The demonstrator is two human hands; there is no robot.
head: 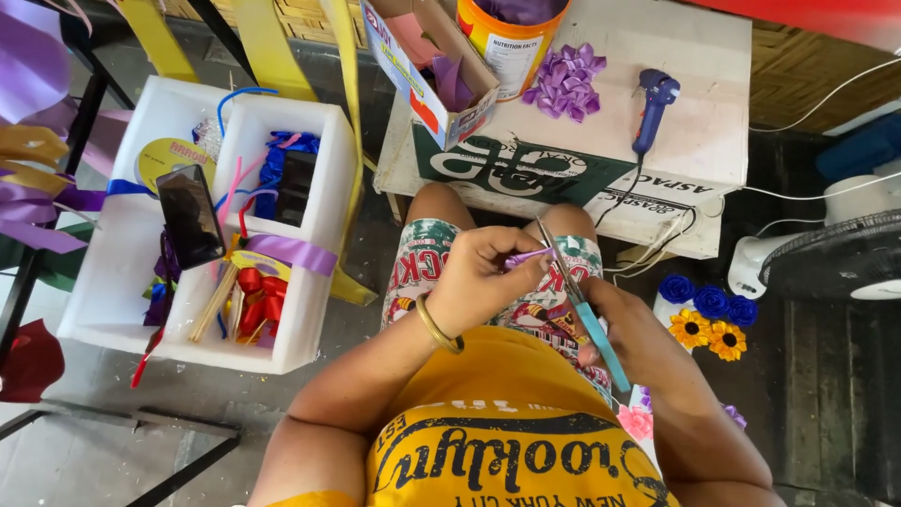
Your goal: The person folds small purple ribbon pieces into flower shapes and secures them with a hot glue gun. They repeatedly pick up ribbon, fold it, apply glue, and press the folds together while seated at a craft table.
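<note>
Left hand (483,277): curled over the lap, thumb and forefinger pinching one end of a thin purple strip (527,255); a gold bangle (438,325) sits on the wrist.
Right hand (615,324): wrapped around the blue handles of a pair of scissors (574,291), fingers closed through and about the loops.
Scissors: blades point up and away from the body, tips just past the strip, which crosses the blades close to the pinching fingertips.
Strip: held above the patterned shorts, between the knees and the chest, free end touching the blade.
Risk: the pinch sits very near the cutting edge, so a nipped fingertip looks possible if the blades close crookedly; the strip is narrow and may fold or slide instead of cutting clean.
Second risk: the cut piece could drop onto the lap or floor, since nothing lies beneath it.
Bench (694,113): a white box top ahead of the knees carrying purple bows (566,82), a blue glue gun (652,108) and an orange tub (511,38).
Left side: white foam boxes (310,235) with ribbons and a phone (190,214).
</note>
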